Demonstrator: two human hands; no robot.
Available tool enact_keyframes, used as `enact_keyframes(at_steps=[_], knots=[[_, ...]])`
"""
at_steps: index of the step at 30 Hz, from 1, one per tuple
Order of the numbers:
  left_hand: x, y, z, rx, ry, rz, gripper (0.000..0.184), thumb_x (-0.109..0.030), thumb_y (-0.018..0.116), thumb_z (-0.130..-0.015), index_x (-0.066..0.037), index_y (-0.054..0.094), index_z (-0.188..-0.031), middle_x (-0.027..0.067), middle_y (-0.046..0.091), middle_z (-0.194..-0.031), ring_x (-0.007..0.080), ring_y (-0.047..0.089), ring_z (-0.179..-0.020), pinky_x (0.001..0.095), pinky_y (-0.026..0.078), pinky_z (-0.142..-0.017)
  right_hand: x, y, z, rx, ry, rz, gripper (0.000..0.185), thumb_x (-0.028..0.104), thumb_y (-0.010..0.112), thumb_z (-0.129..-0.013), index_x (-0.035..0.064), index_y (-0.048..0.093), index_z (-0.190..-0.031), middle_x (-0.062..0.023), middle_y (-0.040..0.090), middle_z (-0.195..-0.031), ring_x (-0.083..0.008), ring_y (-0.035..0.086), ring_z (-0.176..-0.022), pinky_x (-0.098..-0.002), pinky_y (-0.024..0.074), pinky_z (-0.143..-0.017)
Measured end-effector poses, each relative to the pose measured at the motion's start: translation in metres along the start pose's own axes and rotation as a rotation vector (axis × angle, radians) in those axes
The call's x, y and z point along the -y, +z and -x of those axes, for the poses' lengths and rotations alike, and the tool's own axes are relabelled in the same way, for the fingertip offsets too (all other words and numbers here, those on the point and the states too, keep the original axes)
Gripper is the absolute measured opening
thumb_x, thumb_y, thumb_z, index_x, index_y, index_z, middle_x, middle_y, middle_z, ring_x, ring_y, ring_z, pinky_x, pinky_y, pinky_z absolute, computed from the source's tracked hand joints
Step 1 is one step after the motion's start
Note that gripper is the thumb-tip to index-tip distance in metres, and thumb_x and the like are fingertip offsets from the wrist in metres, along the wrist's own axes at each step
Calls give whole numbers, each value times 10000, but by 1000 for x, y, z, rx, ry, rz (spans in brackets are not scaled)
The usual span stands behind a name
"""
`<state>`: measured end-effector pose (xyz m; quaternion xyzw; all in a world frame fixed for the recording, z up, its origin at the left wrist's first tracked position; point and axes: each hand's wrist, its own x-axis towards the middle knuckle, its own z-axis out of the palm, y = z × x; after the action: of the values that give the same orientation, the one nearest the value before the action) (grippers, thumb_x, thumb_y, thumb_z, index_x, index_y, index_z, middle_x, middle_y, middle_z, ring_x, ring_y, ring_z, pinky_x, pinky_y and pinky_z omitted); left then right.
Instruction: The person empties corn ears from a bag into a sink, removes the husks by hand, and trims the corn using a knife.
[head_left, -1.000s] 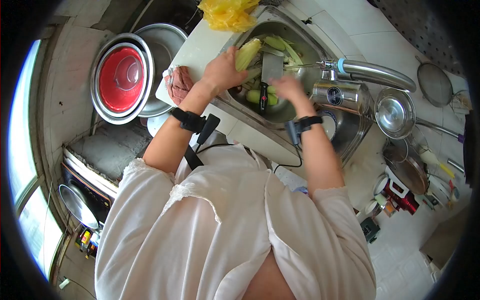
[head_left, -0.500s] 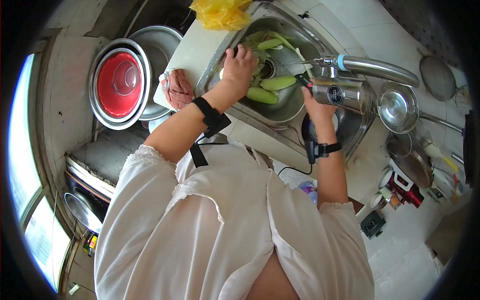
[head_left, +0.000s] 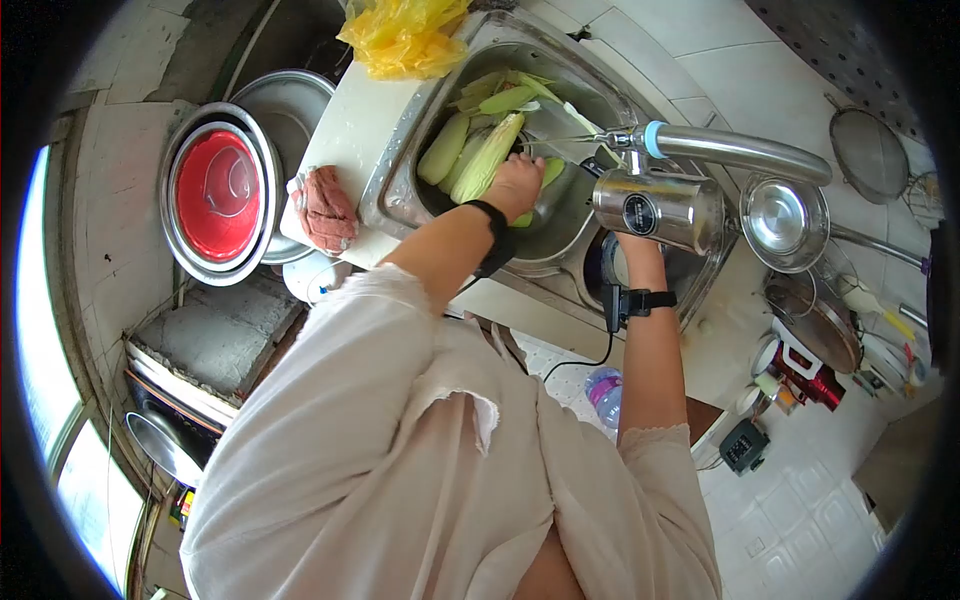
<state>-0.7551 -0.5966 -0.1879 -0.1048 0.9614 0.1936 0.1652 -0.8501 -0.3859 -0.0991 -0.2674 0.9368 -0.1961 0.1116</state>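
Plenty crowding this corner: a steel canister [head_left: 690, 210] juts right across the right-hand side of the sink, with a curved tap pipe [head_left: 760, 150] sweeping out above it and a metal pan [head_left: 786, 222] just beyond. A yellow plastic bag [head_left: 405, 38] sits by the far edge, a pink cloth [head_left: 325, 208] on the near left of the counter. Over to the left, a clear bowl [head_left: 230, 172] nests in a red bowl [head_left: 195, 215], inside metal basins [head_left: 200, 268]. Into the sink basin [head_left: 560, 225] now: there's the ear of corn [head_left: 488, 160], pale green, lying aslant among other green pieces [head_left: 443, 148]. The left hand [head_left: 518, 187] is right down beside it, forearm across from the near left, knuckles up and fingers curled; how tightly they close, and on what, I can't tell. The right hand [head_left: 639, 246] comes straight up, mostly hidden under the canister, so its grip can't be read; a black handle [head_left: 602, 160] pokes out beyond.
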Motion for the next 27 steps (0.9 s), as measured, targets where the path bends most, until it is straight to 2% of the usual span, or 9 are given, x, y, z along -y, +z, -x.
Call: enact_keyframes(at_steps=[3, 6, 9, 11, 14, 15, 19, 22, 27], knots=[[14, -35, 23, 191, 35, 328, 507, -220, 735, -885, -73, 588, -1347, 182, 670, -1212, 336, 655, -1137, 404, 527, -979, 11, -12, -2, 64, 24, 35, 503, 339, 755, -896, 88, 655, -1319, -153, 674, -1294, -355, 613, -1201, -495, 456, -1057], [30, -61, 63, 215, -18, 1073, 563, -204, 753, -906, -80, 537, -1412, 136, 658, -1217, 245, 624, -1132, 350, 476, -997, 27, -17, -4, 122, 34, 70, 502, 343, 759, -895, 87, 657, -1315, -148, 678, -1287, -352, 618, -1191, -495, 459, -1052], [40, -69, 82, 241, -48, 1444, 601, -120, 738, -897, -94, 474, -1435, 108, 627, -1240, 210, 579, -1171, 333, 435, -1039, 46, -12, -4, -42, -135, 254, 474, 340, 754, -909, 77, 665, -1294, -138, 688, -1258, -317, 630, -1164, -470, 471, -1031], [45, -74, 85, 197, -53, 1505, 610, -104, 743, -882, -103, 475, -1430, 108, 630, -1207, 212, 586, -1138, 333, 448, -1012, 57, -1, -6, -198, -275, 411, 448, 336, 748, -924, 66, 672, -1274, -131, 697, -1232, -282, 640, -1140, -445, 483, -1011], [49, -75, 91, 120, -67, 1637, 631, -72, 752, -854, -121, 478, -1421, 107, 635, -1141, 218, 598, -1071, 332, 474, -959, 103, 19, -12, -123, 19, -500, 345, 265, 734, -970, 28, 685, -1216, -101, 719, -1108, -178, 657, -1032, -342, 507, -938], [52, -77, 92, 147, -40, 1614, 627, -79, 748, -878, -108, 461, -1434, 96, 618, -1215, 207, 575, -1141, 329, 444, -1012, 132, 20, -14, -98, 126, -808, 313, 236, 741, -974, 13, 689, -1187, -87, 723, -1072, -145, 656, -1006, -315, 511, -915], [46, -97, 99, 60, 5, 1647, 609, -175, 776, -935, -82, 468, -1452, 66, 607, -1309, 168, 554, -1213, 321, 424, -1062, 171, 27, -26, 72, 92, -924, 374, 283, 785, -950, -21, 679, -1141, -82, 717, -1039, -151, 666, -991, -311, 532, -881], [50, -95, 92, -14, 48, 1759, 563, -246, 769, -961, -72, 517, -1434, 40, 631, -1292, 140, 574, -1187, 318, 450, -1039, 176, 27, -35, 49, 49, -1007, 327, 205, 810, -925, -29, 696, -1124, -67, 742, -963, -125, 683, -852, -270, 553, -811], [57, -94, 80, 76, 119, 1863, 494, -242, 734, -988, -93, 564, -1428, 5, 662, -1250, 121, 602, -1138, 322, 480, -1014, 166, 16, -39, 40, -42, -957, 335, 232, 784, -948, -15, 712, -1163, -58, 741, -982, -121, 679, -899, -290, 546, -849]])
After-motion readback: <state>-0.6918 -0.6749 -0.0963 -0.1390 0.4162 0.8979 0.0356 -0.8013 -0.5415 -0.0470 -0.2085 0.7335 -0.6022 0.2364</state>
